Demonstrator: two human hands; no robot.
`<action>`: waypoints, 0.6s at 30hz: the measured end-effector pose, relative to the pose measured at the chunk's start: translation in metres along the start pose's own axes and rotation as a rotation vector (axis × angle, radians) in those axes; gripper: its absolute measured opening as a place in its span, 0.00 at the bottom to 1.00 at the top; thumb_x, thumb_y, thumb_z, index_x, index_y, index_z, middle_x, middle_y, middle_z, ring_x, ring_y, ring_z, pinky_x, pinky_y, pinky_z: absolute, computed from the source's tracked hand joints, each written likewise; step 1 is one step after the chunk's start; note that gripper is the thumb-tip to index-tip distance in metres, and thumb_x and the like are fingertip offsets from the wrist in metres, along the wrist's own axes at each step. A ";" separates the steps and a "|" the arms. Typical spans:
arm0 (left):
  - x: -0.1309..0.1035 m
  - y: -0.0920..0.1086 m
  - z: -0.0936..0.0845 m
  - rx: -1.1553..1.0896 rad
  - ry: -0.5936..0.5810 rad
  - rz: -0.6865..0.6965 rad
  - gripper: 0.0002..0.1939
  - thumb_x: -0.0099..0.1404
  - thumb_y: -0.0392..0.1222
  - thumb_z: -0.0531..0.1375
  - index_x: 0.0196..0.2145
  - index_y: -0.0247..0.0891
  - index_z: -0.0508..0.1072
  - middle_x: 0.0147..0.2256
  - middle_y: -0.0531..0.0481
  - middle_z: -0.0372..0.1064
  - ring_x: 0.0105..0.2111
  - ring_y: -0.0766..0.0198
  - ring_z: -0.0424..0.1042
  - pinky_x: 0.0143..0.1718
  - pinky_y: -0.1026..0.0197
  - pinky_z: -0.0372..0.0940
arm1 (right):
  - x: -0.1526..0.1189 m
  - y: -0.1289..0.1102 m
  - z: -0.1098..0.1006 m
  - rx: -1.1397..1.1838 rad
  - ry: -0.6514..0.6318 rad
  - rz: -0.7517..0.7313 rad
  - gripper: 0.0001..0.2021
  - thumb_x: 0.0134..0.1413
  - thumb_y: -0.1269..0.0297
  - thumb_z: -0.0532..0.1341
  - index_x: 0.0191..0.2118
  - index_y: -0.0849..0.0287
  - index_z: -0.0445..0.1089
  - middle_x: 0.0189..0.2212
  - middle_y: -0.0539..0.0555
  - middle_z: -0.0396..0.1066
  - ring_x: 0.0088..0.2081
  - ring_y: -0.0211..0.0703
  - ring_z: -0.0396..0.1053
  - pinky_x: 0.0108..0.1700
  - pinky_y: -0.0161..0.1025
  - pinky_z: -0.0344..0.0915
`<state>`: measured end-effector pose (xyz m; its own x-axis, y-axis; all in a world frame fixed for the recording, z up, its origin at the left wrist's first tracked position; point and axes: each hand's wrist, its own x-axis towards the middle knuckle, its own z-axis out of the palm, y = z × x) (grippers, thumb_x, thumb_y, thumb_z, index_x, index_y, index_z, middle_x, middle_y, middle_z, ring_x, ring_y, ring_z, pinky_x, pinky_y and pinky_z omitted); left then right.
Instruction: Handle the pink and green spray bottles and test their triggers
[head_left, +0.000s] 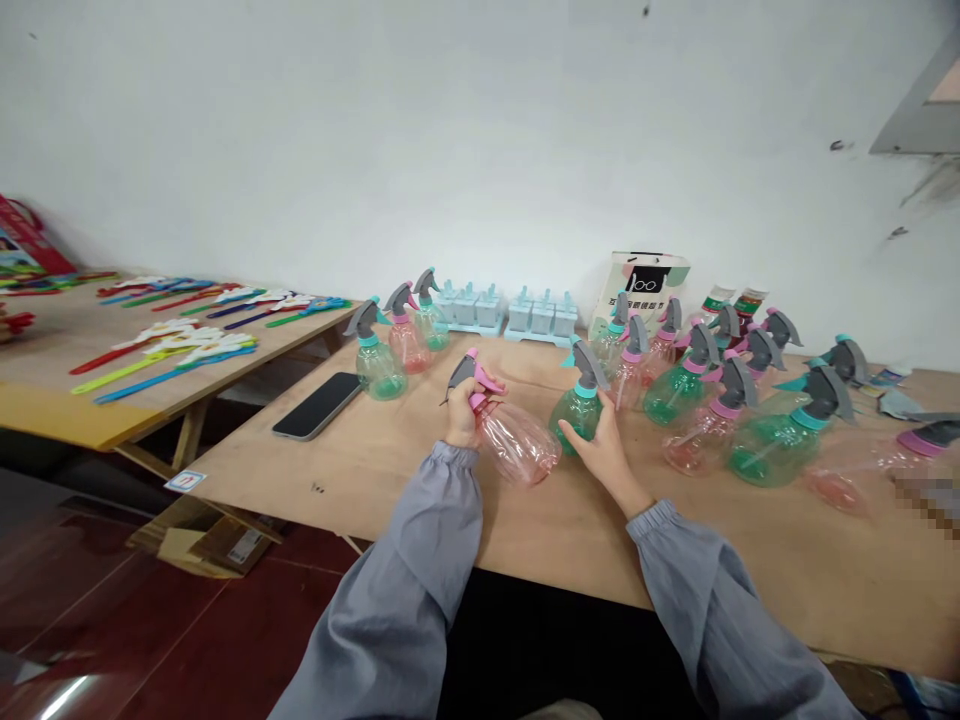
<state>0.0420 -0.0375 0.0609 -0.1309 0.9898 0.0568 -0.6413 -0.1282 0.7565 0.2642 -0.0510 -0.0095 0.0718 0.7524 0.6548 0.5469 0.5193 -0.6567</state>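
Observation:
My left hand (463, 412) is closed round the neck of a pink spray bottle (517, 442), which tilts with its base toward the right. A green spray bottle (576, 408) with a grey and teal trigger head stands upright to its right. My right hand (602, 440) wraps that green bottle's side, thumb in front and the other fingers partly hidden behind it. To the right of this hand stand several more pink and green spray bottles, among them a pink one (709, 440) and a green one (776, 445).
Left of my hands lies a black phone (319, 405), near a green spray bottle (380, 368). Light-blue popsicle moulds (540, 318) and a printed box (637, 285) stand by the wall. Another table (135, 400) at left carries colourful plastic sticks.

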 end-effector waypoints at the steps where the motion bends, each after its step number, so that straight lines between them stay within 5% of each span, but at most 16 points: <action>1: 0.000 0.001 0.000 0.006 0.013 -0.003 0.07 0.40 0.39 0.56 0.21 0.38 0.70 0.25 0.50 0.73 0.42 0.51 0.79 0.35 0.61 0.73 | 0.000 0.000 0.000 0.001 -0.001 0.004 0.39 0.52 0.48 0.65 0.64 0.62 0.52 0.60 0.69 0.61 0.62 0.61 0.62 0.65 0.61 0.59; 7: -0.002 0.005 0.002 0.077 -0.107 -0.039 0.16 0.42 0.39 0.58 0.31 0.35 0.77 0.34 0.46 0.79 0.45 0.54 0.78 0.28 0.67 0.67 | 0.000 0.001 0.000 0.012 -0.008 0.019 0.40 0.52 0.48 0.66 0.64 0.61 0.52 0.60 0.69 0.61 0.62 0.61 0.62 0.65 0.61 0.59; 13: -0.001 0.002 0.000 0.110 -0.020 -0.054 0.08 0.40 0.39 0.56 0.22 0.38 0.71 0.24 0.50 0.74 0.37 0.55 0.79 0.27 0.65 0.67 | 0.000 0.002 0.001 -0.005 0.011 0.010 0.40 0.52 0.47 0.66 0.64 0.61 0.52 0.60 0.68 0.61 0.62 0.61 0.62 0.65 0.62 0.59; 18: -0.004 0.003 0.003 0.114 -0.090 -0.074 0.14 0.41 0.39 0.59 0.29 0.36 0.76 0.34 0.48 0.79 0.42 0.55 0.78 0.32 0.65 0.68 | 0.001 0.001 0.001 -0.005 0.006 0.003 0.40 0.52 0.46 0.65 0.64 0.62 0.52 0.59 0.69 0.62 0.62 0.61 0.63 0.64 0.61 0.60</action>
<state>0.0424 -0.0413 0.0652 -0.0151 0.9985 0.0528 -0.5560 -0.0523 0.8296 0.2643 -0.0495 -0.0103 0.0786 0.7515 0.6550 0.5507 0.5149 -0.6569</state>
